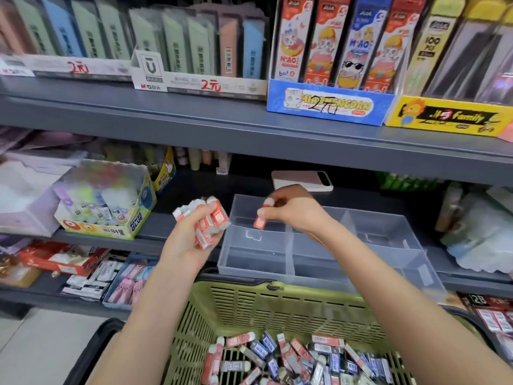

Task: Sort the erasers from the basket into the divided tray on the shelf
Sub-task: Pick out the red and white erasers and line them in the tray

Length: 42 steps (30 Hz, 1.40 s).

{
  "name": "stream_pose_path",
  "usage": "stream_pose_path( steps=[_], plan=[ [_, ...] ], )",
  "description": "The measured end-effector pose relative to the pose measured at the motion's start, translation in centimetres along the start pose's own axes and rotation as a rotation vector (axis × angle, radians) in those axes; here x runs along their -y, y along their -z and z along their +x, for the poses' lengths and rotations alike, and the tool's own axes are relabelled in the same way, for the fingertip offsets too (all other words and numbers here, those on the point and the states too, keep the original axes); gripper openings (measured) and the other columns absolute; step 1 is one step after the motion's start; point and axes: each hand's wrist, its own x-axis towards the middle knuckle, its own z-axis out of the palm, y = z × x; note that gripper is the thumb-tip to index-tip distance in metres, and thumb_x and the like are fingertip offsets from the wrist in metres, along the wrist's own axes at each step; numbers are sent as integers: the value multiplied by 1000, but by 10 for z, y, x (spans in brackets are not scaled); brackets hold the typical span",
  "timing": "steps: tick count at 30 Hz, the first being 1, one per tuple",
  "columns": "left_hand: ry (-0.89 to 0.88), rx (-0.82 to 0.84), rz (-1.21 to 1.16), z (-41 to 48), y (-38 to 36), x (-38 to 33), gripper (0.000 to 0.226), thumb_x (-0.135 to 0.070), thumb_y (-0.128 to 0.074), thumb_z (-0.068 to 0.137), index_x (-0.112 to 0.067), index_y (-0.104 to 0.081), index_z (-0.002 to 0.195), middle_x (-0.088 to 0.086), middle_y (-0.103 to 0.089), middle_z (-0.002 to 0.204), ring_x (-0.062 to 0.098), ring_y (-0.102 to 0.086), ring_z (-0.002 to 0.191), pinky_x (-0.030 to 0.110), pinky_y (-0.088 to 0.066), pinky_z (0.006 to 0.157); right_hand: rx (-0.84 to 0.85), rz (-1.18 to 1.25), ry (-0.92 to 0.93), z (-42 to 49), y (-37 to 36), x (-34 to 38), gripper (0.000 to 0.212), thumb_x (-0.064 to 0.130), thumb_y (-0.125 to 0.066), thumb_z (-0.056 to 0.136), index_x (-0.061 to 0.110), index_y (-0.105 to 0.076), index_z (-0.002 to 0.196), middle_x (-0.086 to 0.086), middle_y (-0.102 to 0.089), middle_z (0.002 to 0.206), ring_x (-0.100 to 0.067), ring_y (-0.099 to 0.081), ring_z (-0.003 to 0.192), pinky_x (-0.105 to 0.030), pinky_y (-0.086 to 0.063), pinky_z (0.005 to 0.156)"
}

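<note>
A green slotted basket (pixel 266 304) sits low in front of me, holding several erasers (pixel 294 357) in red, blue and black sleeves. On the middle shelf stands a clear divided tray (pixel 358 262); no erasers show in its compartments. My left hand (pixel 191 237) grips a bunch of red-sleeved erasers (pixel 206 220) just left of the tray. Over the tray's back-left compartment, my right hand (pixel 291 209) pinches one red-sleeved eraser (pixel 261 219) that hangs from the fingertips.
A Power Glue box (pixel 111 215) stands left of the tray. A pink phone-like slab (pixel 302 180) lies behind it. Price-marked display boxes line the upper shelf (pixel 194 118). Packaged erasers and stationery fill the lower shelf left (pixel 91 270) and right.
</note>
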Motion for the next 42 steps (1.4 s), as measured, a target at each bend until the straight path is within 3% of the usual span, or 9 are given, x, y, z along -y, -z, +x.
stream_pose_path(
  steps=[6,14,18,23,25,27,30,35,42],
  plan=[
    [72,-45,-80,-1,17,3,12,-7,-67,80,-13,-63,91,2,-71,70,11,-69,58,22,-52,49,274,-320,-101,32,-34,6,33,26,-49,96,4,-58,72,-8,-56,69,-20,-50,64,-31,-43,60],
    [31,1,40,-2,15,6,42,-12,-73,57,-10,-62,98,3,-71,67,12,-70,60,23,-53,49,255,-500,-241,51,-51,-1,30,31,-51,95,3,-63,93,-10,-59,89,-22,-50,76,-21,-39,58],
    [13,-2,85,-3,14,7,41,-14,-74,56,-11,-63,96,2,-72,67,12,-70,61,23,-53,49,247,-558,-220,53,-56,-2,28,22,-56,91,5,-66,111,-11,-65,107,-23,-61,93,-27,-49,79],
    [-10,5,109,-3,15,7,39,-14,-74,61,-12,-63,99,1,-73,71,12,-71,66,24,-55,53,40,-513,-176,39,-46,6,26,23,-54,91,9,-69,106,-10,-69,107,-25,-63,100,-29,-50,83],
    [-40,17,137,-4,14,8,37,-15,-73,61,-13,-63,96,0,-72,71,11,-70,65,23,-54,53,-102,-258,-52,23,-44,14,27,32,-54,92,12,-71,95,-6,-71,89,-18,-65,86,-29,-52,80],
    [-89,54,160,-4,12,8,40,-16,-72,58,-12,-63,98,2,-70,75,12,-70,65,23,-54,52,8,71,34,1,-42,28,26,38,-63,86,14,-72,90,5,-68,69,-4,-60,66,-23,-50,64],
    [-153,76,170,-5,11,8,43,-14,-73,59,-10,-63,100,3,-70,77,14,-70,66,23,-53,51,187,116,30,-14,-45,37,32,24,-74,78,11,-68,107,4,-67,65,-8,-56,56,-18,-43,52],
    [-169,71,152,-7,11,9,50,-18,-79,54,-8,-63,101,2,-69,74,13,-68,65,23,-53,53,42,443,-173,-2,-19,29,32,-3,-68,79,1,-62,110,-2,-63,63,-8,-57,45,-16,-45,41],
    [-133,54,120,-9,11,8,59,-24,-80,46,-11,-65,102,0,-72,78,11,-70,66,23,-54,54,43,142,-266,20,-22,6,30,-9,-67,72,9,-63,96,-7,-58,73,-18,-53,48,-23,-46,46]
  ],
)
